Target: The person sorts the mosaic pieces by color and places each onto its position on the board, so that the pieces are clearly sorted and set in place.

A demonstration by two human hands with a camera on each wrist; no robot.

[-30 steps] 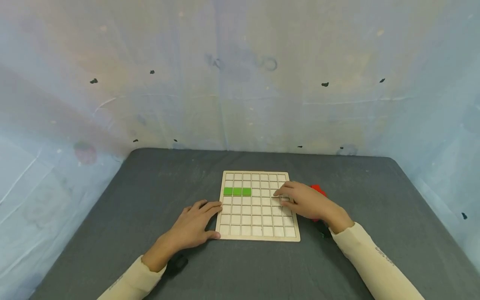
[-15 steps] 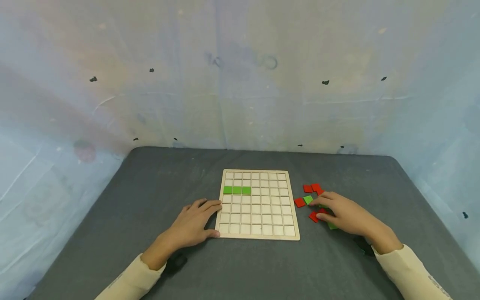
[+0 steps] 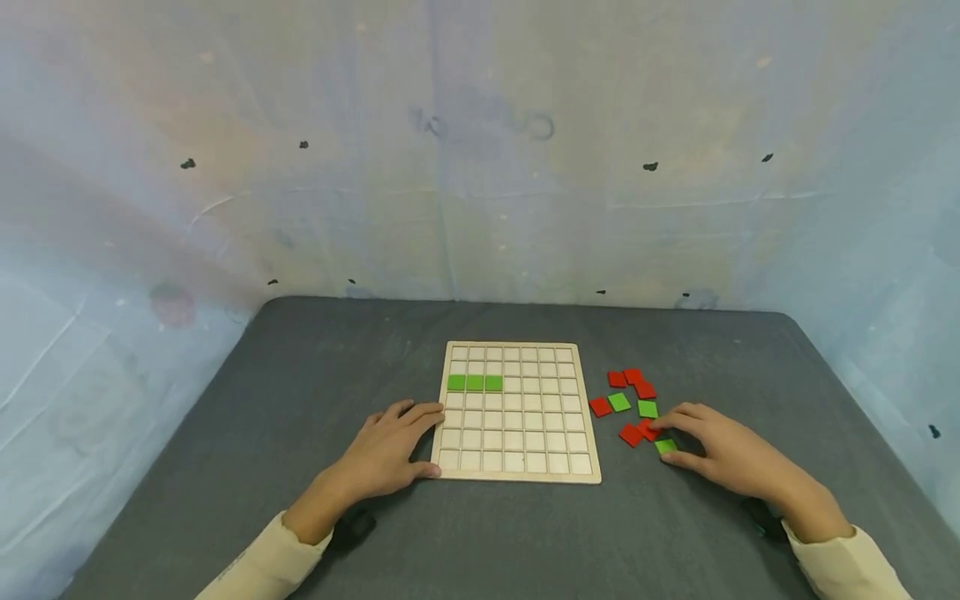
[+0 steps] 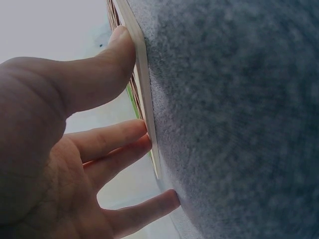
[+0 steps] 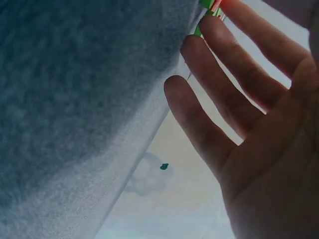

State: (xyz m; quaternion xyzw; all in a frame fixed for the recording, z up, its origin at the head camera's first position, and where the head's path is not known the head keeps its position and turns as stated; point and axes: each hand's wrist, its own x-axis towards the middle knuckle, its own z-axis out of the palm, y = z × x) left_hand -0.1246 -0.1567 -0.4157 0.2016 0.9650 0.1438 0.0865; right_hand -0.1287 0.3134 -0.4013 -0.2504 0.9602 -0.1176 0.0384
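A pale wooden grid board (image 3: 512,422) lies on the grey table, with three green tiles (image 3: 475,382) side by side in its third row from the far edge. My left hand (image 3: 386,450) rests at the board's left side, its thumb and fingertips touching the rim (image 4: 147,99). To the right of the board, my right hand (image 3: 723,447) reaches over the loose tiles with its fingers extended. Its thumb is close to a green tile (image 3: 665,447), and its fingertips are at a red tile (image 3: 648,430). Whether they touch is not clear.
Further loose tiles lie between the board and the right hand: a red one (image 3: 600,407) by the board's edge, green ones (image 3: 618,402) and several more red ones (image 3: 617,379). A draped sheet (image 3: 480,167) rises behind the table.
My right hand has drawn back from above the board's right side to the loose tiles, then farther right and nearer me, uncovering more tiles. The left hand stays at the rim.
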